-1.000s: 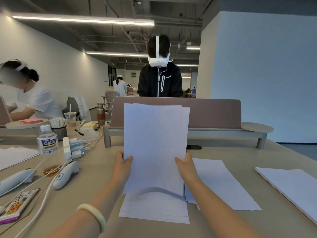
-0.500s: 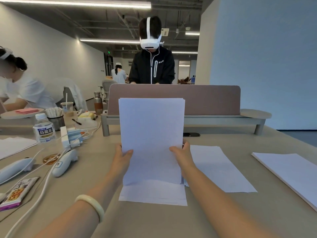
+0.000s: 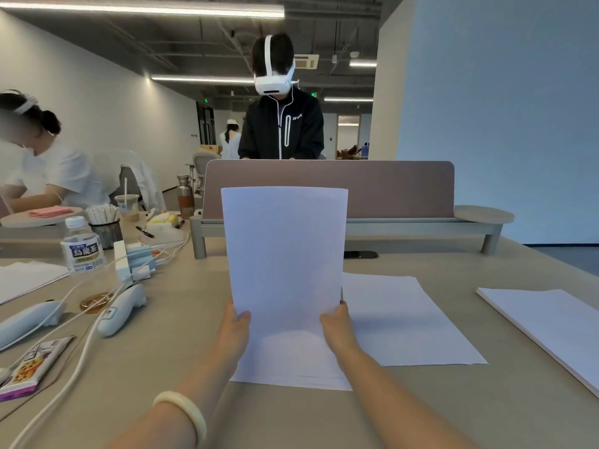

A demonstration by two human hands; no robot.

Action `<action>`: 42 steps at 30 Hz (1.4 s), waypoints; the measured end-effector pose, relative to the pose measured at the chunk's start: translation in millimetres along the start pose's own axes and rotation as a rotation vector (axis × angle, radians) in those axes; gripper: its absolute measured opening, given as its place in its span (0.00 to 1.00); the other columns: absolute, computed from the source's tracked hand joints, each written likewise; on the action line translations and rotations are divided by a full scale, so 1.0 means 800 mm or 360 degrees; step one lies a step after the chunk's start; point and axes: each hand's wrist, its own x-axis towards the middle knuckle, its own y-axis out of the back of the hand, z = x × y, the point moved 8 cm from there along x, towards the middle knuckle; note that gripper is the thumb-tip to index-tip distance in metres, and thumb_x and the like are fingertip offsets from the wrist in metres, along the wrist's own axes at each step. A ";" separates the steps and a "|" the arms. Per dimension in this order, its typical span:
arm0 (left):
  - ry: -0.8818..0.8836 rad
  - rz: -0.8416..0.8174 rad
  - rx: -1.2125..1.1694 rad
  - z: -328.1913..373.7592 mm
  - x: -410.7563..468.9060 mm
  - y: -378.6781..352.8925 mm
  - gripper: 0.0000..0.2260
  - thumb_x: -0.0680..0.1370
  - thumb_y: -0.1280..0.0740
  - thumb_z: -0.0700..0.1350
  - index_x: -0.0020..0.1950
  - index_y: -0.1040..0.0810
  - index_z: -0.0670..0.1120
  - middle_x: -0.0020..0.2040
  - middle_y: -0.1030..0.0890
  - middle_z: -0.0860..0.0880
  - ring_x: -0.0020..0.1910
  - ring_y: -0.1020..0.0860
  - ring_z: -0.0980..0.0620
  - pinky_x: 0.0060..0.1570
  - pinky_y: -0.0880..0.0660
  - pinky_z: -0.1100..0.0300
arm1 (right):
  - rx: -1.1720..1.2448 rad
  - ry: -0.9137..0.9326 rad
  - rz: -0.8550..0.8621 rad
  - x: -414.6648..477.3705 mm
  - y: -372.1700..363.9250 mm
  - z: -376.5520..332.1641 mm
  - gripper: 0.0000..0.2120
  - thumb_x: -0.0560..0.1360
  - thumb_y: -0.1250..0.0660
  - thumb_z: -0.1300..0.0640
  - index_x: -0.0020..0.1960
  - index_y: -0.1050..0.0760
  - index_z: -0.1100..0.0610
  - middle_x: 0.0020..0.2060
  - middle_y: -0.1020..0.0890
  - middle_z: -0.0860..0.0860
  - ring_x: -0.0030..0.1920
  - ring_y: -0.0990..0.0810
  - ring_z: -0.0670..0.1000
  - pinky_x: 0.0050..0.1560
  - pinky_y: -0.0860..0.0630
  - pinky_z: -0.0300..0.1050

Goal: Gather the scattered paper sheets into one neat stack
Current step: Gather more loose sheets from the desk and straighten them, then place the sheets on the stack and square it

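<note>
The white stack (image 3: 285, 254) stands upright with even edges over the table's (image 3: 486, 409) near middle. The left hand (image 3: 235, 332) and right hand (image 3: 337, 328) each grip a lower side (thumbs in front). A sheet (image 3: 291, 375) lies flat beneath it, a second sheet (image 3: 405, 322) just right, and a pile (image 3: 551, 325) farther right. At left are a bottle (image 3: 82, 247) and a controller (image 3: 121, 309). A mesh cup (image 3: 107, 233) holds white sticks.

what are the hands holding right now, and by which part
An upright bundle of paper sheets: the left hand pinches its lower left edge, the right hand its lower right edge.
</note>
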 end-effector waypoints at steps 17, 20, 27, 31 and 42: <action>-0.0112 -0.0036 0.0119 0.044 -0.017 -0.101 0.14 0.81 0.48 0.36 0.66 0.35 0.45 0.57 0.25 0.46 0.53 0.25 0.47 0.50 0.29 0.55 | -0.0121 0.0206 0.0256 0.015 0.126 -0.002 0.09 0.75 0.48 0.69 0.50 0.34 0.60 0.37 0.27 0.50 0.34 0.31 0.47 0.31 0.35 0.38; -0.0091 -0.0078 0.0107 0.058 -0.032 -0.151 0.11 0.81 0.47 0.36 0.63 0.36 0.43 0.54 0.27 0.45 0.50 0.27 0.46 0.48 0.32 0.56 | -0.0146 0.0203 0.0376 0.015 0.182 0.001 0.09 0.74 0.48 0.69 0.49 0.33 0.59 0.35 0.28 0.49 0.31 0.32 0.47 0.30 0.36 0.38; -0.0141 -0.0338 0.0183 0.071 -0.065 -0.304 0.12 0.78 0.47 0.32 0.55 0.30 0.46 0.53 0.25 0.46 0.51 0.25 0.45 0.48 0.30 0.55 | -0.0288 0.0213 0.0709 0.004 0.354 0.020 0.11 0.71 0.46 0.71 0.49 0.28 0.65 0.40 0.24 0.59 0.40 0.27 0.58 0.37 0.30 0.48; -0.0195 -0.0561 0.0231 0.077 -0.100 -0.402 0.14 0.77 0.44 0.33 0.58 0.26 0.44 0.55 0.23 0.47 0.47 0.24 0.52 0.45 0.29 0.59 | -0.0386 0.0146 0.0906 -0.015 0.462 0.045 0.17 0.74 0.43 0.67 0.61 0.28 0.59 0.52 0.22 0.53 0.48 0.27 0.52 0.46 0.31 0.43; -0.0160 -0.1100 0.0387 0.072 -0.195 -0.602 0.19 0.79 0.41 0.37 0.70 0.34 0.46 0.63 0.26 0.47 0.58 0.26 0.49 0.49 0.31 0.63 | -0.0531 -0.0135 0.1212 -0.036 0.667 0.124 0.20 0.74 0.43 0.69 0.65 0.30 0.59 0.53 0.21 0.56 0.47 0.24 0.55 0.47 0.26 0.46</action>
